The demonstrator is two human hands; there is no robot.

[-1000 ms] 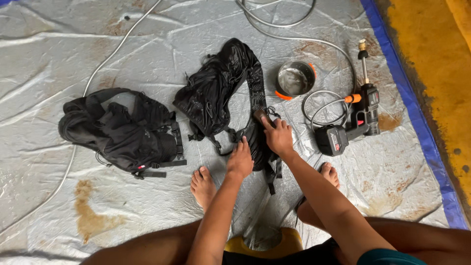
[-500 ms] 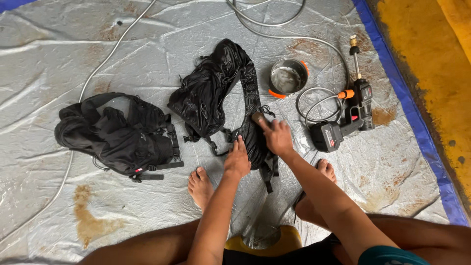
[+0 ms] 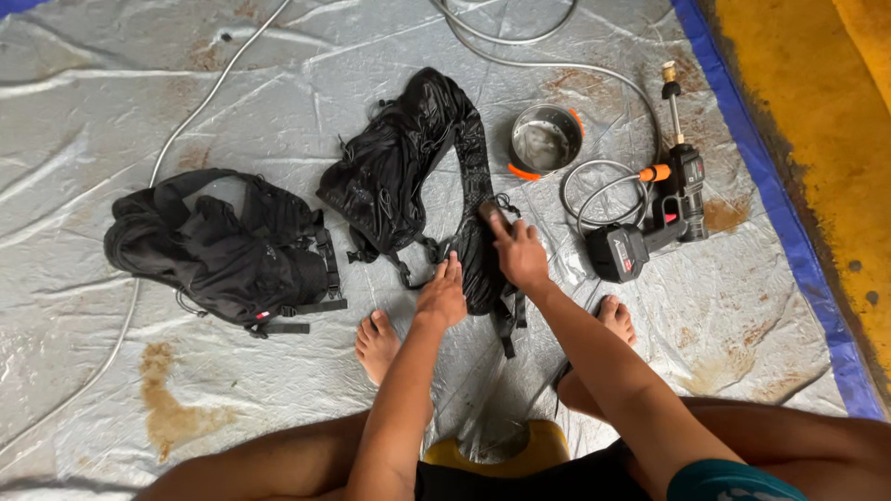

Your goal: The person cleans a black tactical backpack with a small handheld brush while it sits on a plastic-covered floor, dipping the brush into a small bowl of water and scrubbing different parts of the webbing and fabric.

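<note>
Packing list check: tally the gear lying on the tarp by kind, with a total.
Black backpacks: 2, one under both hands, one lying apart
Metal bowl: 1
Cordless spray gun: 1
Hoses: 2, coiled, long
Total: 6

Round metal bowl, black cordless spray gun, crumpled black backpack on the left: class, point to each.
Round metal bowl [image 3: 546,144], head view, on its inside bottom.
Black cordless spray gun [image 3: 688,181], head view, on its body.
Crumpled black backpack [image 3: 223,249], head view, on its middle fabric.
</note>
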